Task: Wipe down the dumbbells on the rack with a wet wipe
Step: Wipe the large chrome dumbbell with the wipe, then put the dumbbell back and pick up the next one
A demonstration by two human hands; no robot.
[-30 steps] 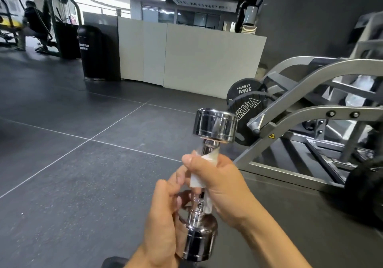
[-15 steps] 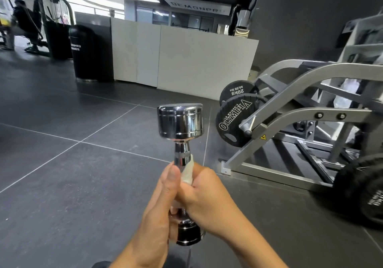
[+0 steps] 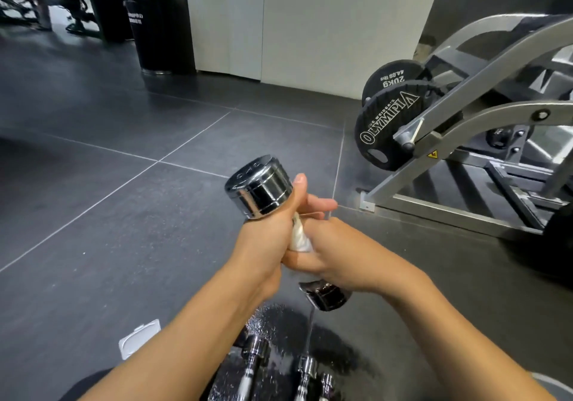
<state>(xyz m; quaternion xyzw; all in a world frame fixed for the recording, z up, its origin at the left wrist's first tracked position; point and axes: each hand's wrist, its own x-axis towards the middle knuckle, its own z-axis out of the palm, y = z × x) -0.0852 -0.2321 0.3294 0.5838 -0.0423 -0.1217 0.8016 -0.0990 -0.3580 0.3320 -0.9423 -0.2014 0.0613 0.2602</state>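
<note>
The left hand [image 3: 263, 245] grips the chrome dumbbell [image 3: 259, 188] just under its upper head while the right hand [image 3: 338, 258] clasps the wet wipe [image 3: 299, 239] round the handle beside it, so wet, slick metal could slip onto the racked dumbbells [image 3: 252, 357] below both hands.

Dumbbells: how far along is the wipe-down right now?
Done: cannot tell; nothing shows which are clean. In hand: the left hand holds one chrome dumbbell just under its top head, while the right hand grips the wet wipe round its handle. Left: its heads perhaps, and likely the other dumbbells lying below.
</note>
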